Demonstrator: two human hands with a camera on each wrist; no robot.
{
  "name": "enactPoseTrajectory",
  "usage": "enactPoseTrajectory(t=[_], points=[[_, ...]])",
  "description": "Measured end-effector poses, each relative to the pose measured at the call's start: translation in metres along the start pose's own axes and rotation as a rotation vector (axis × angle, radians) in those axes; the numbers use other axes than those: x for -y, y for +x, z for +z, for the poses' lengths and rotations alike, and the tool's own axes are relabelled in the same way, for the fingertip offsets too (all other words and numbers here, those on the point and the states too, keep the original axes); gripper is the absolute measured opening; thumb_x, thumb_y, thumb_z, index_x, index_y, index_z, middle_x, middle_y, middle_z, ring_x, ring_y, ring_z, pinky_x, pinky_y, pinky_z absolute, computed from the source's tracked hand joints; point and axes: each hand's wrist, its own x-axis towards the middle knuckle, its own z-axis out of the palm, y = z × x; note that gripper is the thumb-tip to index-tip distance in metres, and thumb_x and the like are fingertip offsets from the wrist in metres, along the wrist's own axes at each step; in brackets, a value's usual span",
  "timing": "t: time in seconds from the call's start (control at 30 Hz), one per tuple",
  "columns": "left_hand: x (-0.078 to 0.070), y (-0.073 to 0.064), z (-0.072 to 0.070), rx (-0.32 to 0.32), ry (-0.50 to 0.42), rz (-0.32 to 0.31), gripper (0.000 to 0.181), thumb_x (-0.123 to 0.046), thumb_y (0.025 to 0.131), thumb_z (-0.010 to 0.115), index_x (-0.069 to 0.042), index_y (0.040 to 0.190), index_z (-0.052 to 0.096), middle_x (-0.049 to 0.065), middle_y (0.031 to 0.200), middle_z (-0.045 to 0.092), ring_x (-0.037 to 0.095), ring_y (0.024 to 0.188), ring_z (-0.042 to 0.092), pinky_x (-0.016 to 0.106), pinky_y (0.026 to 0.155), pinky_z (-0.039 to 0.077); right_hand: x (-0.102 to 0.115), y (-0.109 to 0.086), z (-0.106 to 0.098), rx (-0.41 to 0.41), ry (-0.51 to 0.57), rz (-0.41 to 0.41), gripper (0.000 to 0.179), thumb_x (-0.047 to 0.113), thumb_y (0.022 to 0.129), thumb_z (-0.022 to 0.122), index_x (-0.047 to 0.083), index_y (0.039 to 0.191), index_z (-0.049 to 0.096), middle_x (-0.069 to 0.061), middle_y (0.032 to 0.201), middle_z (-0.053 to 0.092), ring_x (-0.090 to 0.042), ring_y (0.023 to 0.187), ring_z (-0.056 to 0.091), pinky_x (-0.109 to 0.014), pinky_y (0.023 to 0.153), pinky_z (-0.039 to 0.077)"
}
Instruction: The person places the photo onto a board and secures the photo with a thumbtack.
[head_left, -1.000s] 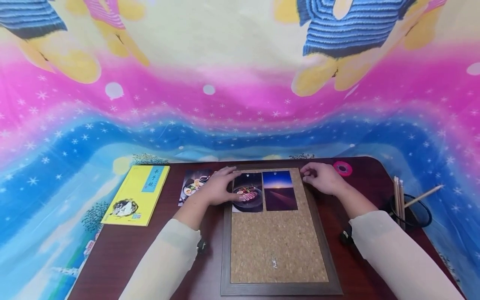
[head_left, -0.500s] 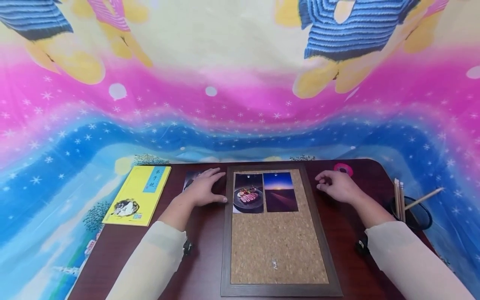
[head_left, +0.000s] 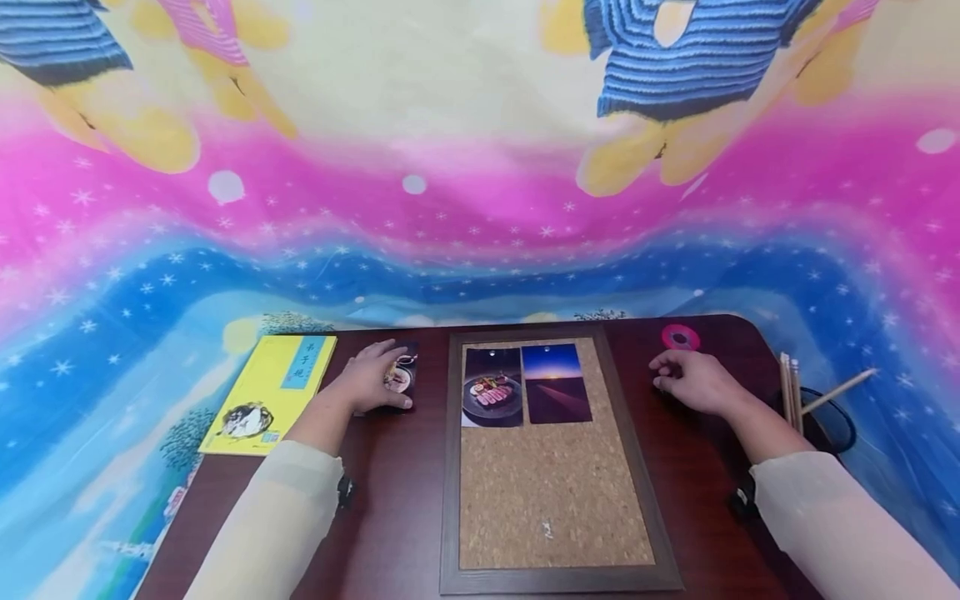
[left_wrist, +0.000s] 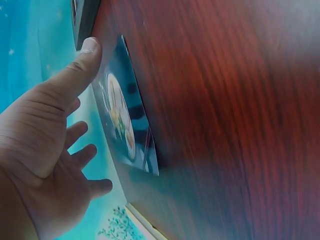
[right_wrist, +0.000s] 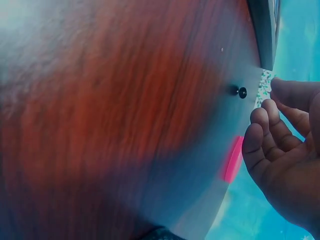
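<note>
My left hand (head_left: pixel 358 379) is over a loose food photo (head_left: pixel 403 385) left of the framed corkboard (head_left: pixel 555 500). In the left wrist view, that hand's fingers are spread and a gap shows between the thumb and the photo (left_wrist: pixel 142 127). Side by side at the board's top are a photo of sliced meat on a dark plate (head_left: pixel 491 392) and a sunset road photo (head_left: pixel 557 387). Right of the board hovers my right hand (head_left: pixel 697 382), fingers loosely bent, with nothing visible in them. Near it lies a round pink item (head_left: pixel 694 338) with a dark middle.
A yellow book (head_left: pixel 262 400) lies at the table's left. Pencils (head_left: pixel 787 387) stand in a dark round holder (head_left: pixel 847 429) at the right edge. In the right wrist view, a small black knob-like object (right_wrist: pixel 243 92) is on the dark wooden table (right_wrist: pixel 125 100). A patterned cloth (head_left: pixel 450 108) hangs behind.
My left hand has moved left from the meat photo on the board to the loose food photo. My right hand has drawn away from the board's top right corner, toward the right.
</note>
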Motion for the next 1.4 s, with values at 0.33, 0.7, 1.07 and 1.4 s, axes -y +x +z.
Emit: enactPoseTrajectory(t=[0.33, 0.7, 1.07, 1.4], points=[[0.015, 0.0, 0.0, 0.081, 0.013, -0.069, 0.109, -0.047, 0.075, 0.092, -0.012, 0.162, 0.036, 0.024, 0.169, 0.021, 0.05, 0.153, 0.019, 0.072, 0.117, 0.021, -0.009, -0.005, 0.005, 0.017, -0.037, -0.001, 0.026, 0.006, 0.095, 0.066, 0.005, 0.12, 0.071, -0.007, 0.101, 0.067, -0.025, 0.092, 0.062, -0.047, 0.082, 0.052], [0.018, -0.005, 0.002, 0.096, 0.055, -0.077, 0.1, -0.054, 0.08, 0.086, -0.01, 0.159, 0.043, 0.023, 0.165, 0.03, 0.049, 0.151, 0.025, 0.073, 0.117, 0.019, -0.008, -0.006, 0.007, 0.075, -0.045, 0.039, 0.024, 0.019, 0.1, 0.065, 0.005, 0.118, 0.07, -0.003, 0.093, 0.065, -0.02, 0.082, 0.056, -0.039, 0.074, 0.048], [0.015, -0.01, -0.001, 0.141, 0.05, -0.084, 0.094, -0.045, 0.077, 0.091, -0.014, 0.155, 0.05, 0.019, 0.161, 0.036, 0.048, 0.147, 0.029, 0.066, 0.109, 0.039, -0.009, -0.001, 0.014, 0.023, -0.063, 0.02, 0.013, 0.018, 0.1, 0.066, 0.009, 0.105, 0.074, -0.004, 0.093, 0.068, -0.021, 0.083, 0.059, -0.04, 0.074, 0.05], [0.017, -0.008, 0.002, 0.075, 0.114, -0.063, 0.104, -0.049, 0.072, 0.093, -0.014, 0.158, 0.045, 0.021, 0.156, 0.041, 0.05, 0.142, 0.035, 0.07, 0.11, 0.035, -0.007, 0.0, 0.013, 0.05, -0.037, 0.045, 0.012, 0.013, 0.098, 0.063, 0.008, 0.103, 0.073, -0.004, 0.092, 0.067, -0.021, 0.081, 0.058, -0.037, 0.072, 0.049]])
